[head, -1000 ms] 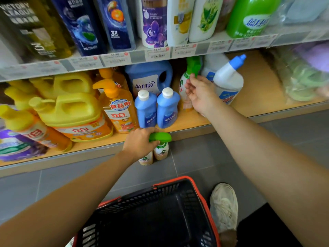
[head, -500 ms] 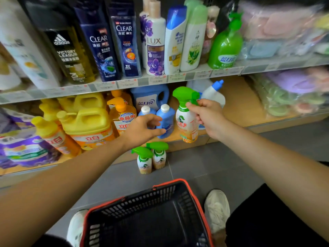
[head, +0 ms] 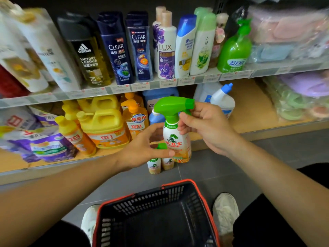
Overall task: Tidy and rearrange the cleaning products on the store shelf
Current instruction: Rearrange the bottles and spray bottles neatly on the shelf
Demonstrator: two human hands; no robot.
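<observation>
The right hand [head: 204,129] grasps the spray bottle [head: 175,139] by its neck, in the air before the lower shelf [head: 249,111], with the left hand [head: 142,148] released beside it; next it probably needs a standing place.

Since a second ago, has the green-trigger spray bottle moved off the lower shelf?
Yes. The spray bottle, gripped by the right hand, has come forward off the lower shelf, from beside the blue-capped white bottle to past the shelf's front edge.
</observation>
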